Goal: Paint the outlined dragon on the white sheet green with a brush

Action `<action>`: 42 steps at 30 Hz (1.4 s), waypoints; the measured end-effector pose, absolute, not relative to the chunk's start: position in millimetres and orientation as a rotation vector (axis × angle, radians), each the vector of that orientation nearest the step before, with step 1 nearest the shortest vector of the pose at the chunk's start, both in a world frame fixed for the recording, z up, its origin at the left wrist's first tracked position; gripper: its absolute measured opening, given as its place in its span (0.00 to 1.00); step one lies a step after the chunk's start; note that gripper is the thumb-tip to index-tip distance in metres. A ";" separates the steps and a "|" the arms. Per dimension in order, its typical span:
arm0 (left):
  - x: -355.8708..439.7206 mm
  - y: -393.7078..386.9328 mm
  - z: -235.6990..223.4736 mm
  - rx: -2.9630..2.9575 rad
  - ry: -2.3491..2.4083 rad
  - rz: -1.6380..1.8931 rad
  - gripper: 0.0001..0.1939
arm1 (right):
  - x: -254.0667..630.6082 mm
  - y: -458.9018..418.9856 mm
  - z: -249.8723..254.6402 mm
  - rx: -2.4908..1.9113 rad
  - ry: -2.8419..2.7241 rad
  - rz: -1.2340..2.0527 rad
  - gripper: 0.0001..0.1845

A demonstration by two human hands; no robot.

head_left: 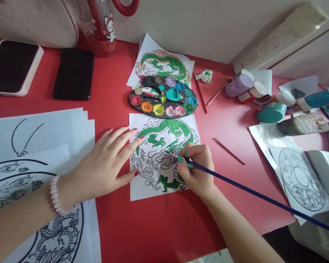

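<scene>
My right hand (196,164) pinches a long blue-handled paintbrush (252,190), its tip touching the dragon's head on a line drawing (138,190). Much of the dragon's body there is painted green, while its head, belly and the flames around it are white. My left hand (113,160) lies flat with fingers spread, its fingertips on the drawing's left edge. Just behind the sheet sits a dark oval paint palette (164,95) with wells of many colours. It partly covers a second dragon picture (164,60), coloured green and orange.
Printed sheets (90,146) lie under my left forearm. A phone (74,73), a white-framed device (13,67) and a red-based bottle (104,33) stand at the back left. Thin brushes (229,150) and several paint bottles (239,83) are on the right, near a round-patterned sheet (301,179).
</scene>
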State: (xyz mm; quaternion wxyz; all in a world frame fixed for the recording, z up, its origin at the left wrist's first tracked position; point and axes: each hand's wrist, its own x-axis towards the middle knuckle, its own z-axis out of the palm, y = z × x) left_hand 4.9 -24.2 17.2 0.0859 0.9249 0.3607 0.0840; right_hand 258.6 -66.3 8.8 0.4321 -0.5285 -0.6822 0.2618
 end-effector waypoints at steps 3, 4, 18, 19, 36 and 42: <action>5.0 -24.0 17.8 2.775 1.076 0.249 0.33 | 258.1 -66.0 10.0 -1.318 -1.703 0.657 0.15; 4.8 -24.0 17.9 2.785 1.076 0.249 0.33 | 258.0 -66.1 10.4 -1.323 -1.705 0.658 0.15; 2.2 -24.5 13.5 2.878 1.087 0.257 0.36 | 253.7 -64.5 13.7 -1.326 -1.762 0.510 0.12; 2.0 -24.8 13.7 2.876 1.090 0.258 0.36 | 253.4 -64.1 14.4 -1.322 -1.764 0.506 0.12; 3.8 -23.4 15.0 2.866 1.089 0.234 0.35 | 254.9 -64.8 12.9 -1.304 -1.764 0.539 0.12; 4.2 -24.2 16.4 2.861 1.078 0.253 0.34 | 255.1 -65.1 13.6 -1.328 -1.786 0.539 0.11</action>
